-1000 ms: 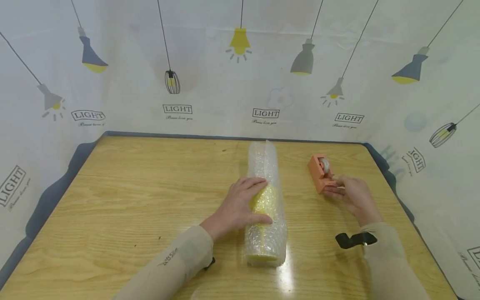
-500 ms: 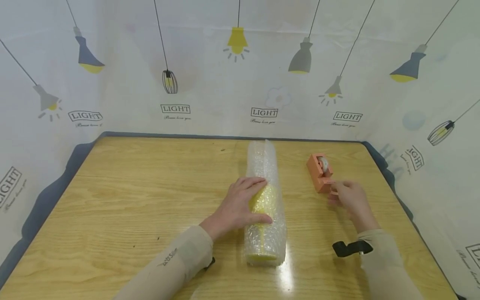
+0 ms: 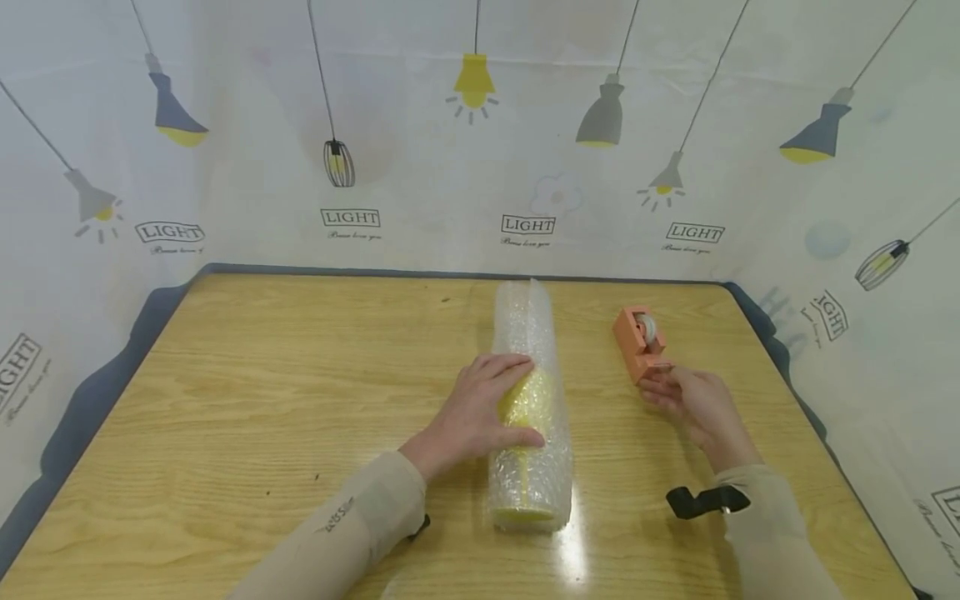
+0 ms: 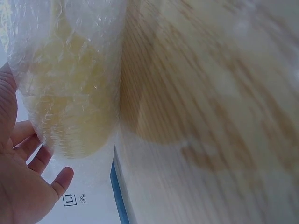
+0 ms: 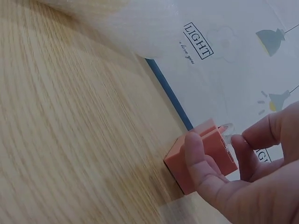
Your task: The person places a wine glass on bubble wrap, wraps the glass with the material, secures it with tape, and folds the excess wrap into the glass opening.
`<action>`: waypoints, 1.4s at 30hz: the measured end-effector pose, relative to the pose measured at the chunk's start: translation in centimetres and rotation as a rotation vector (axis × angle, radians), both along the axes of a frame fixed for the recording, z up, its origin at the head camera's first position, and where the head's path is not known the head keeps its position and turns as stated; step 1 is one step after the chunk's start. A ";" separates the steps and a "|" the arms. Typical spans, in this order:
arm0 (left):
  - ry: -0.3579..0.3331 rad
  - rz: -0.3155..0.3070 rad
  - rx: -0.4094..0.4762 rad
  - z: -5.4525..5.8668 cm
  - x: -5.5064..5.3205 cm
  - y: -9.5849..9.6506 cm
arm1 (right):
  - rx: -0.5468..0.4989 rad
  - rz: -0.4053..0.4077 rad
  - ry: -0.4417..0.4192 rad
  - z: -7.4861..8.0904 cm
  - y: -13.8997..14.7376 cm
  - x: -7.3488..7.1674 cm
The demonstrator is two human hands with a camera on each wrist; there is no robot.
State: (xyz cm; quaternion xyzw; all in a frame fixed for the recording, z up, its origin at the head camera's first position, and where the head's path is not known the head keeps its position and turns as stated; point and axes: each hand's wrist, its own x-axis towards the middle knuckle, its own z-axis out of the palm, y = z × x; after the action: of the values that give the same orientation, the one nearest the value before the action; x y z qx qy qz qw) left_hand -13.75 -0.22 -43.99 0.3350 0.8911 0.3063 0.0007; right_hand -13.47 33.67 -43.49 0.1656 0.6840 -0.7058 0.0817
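A roll of clear bubble wrap [image 3: 525,325] lies lengthwise on the table, loose and cloudy at its far end. Through it shows a yellow goblet-shaped thing [image 3: 529,400], with a rounded bowl, thin stem and flat foot; its bowl [image 4: 70,98] fills the upper left of the left wrist view. My left hand [image 3: 472,408] rests on the roll, fingers and thumb fairly straight across it. To the right stands an orange tape dispenser [image 3: 640,343] holding a roll of clear tape [image 3: 648,327]. At its near end, my right hand [image 3: 697,404] pinches the clear tape end [image 5: 228,138], one finger against the orange body [image 5: 180,163].
The wooden table [image 3: 300,358] has a dark blue edge [image 3: 375,271] at the back. White cloth walls [image 3: 420,142] printed with lamps enclose it on three sides. A black strap [image 3: 705,502] sticks out from the right wrist.
My right hand drew slightly away from the dispenser, then came back to its near end. My left hand and the bubble-wrapped roll have stayed in place. The view has shifted a little.
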 end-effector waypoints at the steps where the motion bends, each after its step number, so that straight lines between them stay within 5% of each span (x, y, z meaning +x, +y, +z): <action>1: 0.001 -0.001 0.002 0.0 0.0 0.0 | -0.012 0.000 0.003 0.0 0.0 0.0; 5: 0.008 -0.002 0.006 0.0 -0.1 -0.1 | -0.023 0.005 0.015 0.0 0.1 0.2; 10: 0.027 -0.003 0.014 -0.1 -0.1 -0.2 | 0.102 -0.001 -0.012 -0.3 0.0 0.5; 23: 0.025 -0.002 0.009 -0.3 -0.2 -0.1 | 0.832 0.085 0.009 -1.1 0.1 0.2; 42: 0.021 0.004 -0.016 -0.3 -0.2 0.0 | 1.047 0.107 0.170 -1.9 0.5 -0.4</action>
State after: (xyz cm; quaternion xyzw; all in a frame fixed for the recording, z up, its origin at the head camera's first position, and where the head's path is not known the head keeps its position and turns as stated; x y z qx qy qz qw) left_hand -13.94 -0.21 -44.28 0.3361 0.8942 0.2956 -0.0065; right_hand -13.90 34.16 -45.35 0.0916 0.9563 -0.2759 -0.0317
